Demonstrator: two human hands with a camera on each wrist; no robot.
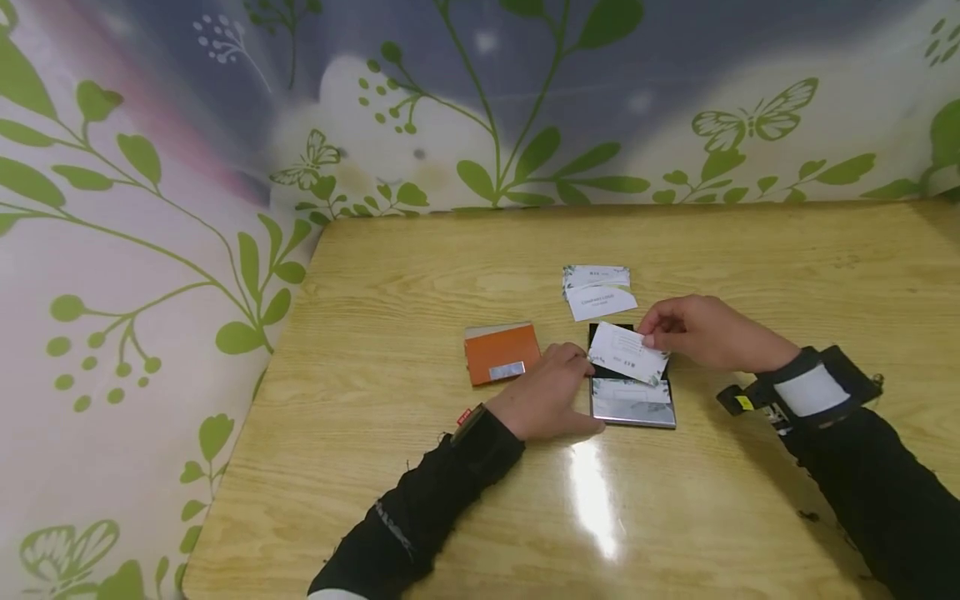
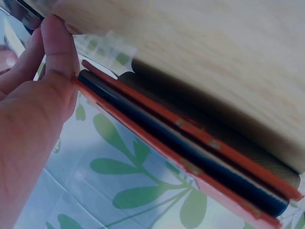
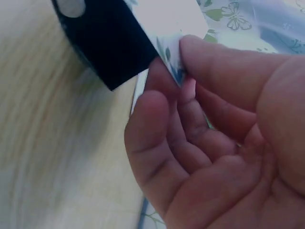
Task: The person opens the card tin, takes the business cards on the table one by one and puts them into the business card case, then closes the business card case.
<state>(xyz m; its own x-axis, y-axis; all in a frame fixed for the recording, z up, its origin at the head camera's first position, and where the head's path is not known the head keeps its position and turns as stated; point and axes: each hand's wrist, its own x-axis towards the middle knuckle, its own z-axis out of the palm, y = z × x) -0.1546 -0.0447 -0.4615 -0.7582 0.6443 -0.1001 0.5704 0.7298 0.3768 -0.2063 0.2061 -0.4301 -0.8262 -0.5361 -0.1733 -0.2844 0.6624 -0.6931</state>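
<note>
A metal card case [image 1: 632, 410] lies unfolded on the table, with a black inner half and a silvery half that has a printed card on it. My left hand [image 1: 551, 392] holds the case by its left side, the fingers at the edge and the thumb at the near corner. Between thumb and fingers, my right hand [image 1: 693, 333] pinches a white business card [image 1: 626, 352] with leaf print, tilted over the black half. In the right wrist view, the business card [image 3: 167, 24] shows its leafy corner under the thumb.
An orange card case [image 1: 501, 354] with a silver plate lies just left of my left hand. Several white business cards [image 1: 600, 302] lie overlapped behind the metal case. The wooden table [image 1: 405, 267] meets a leaf-printed wall covering [image 1: 540, 167] at the back and left.
</note>
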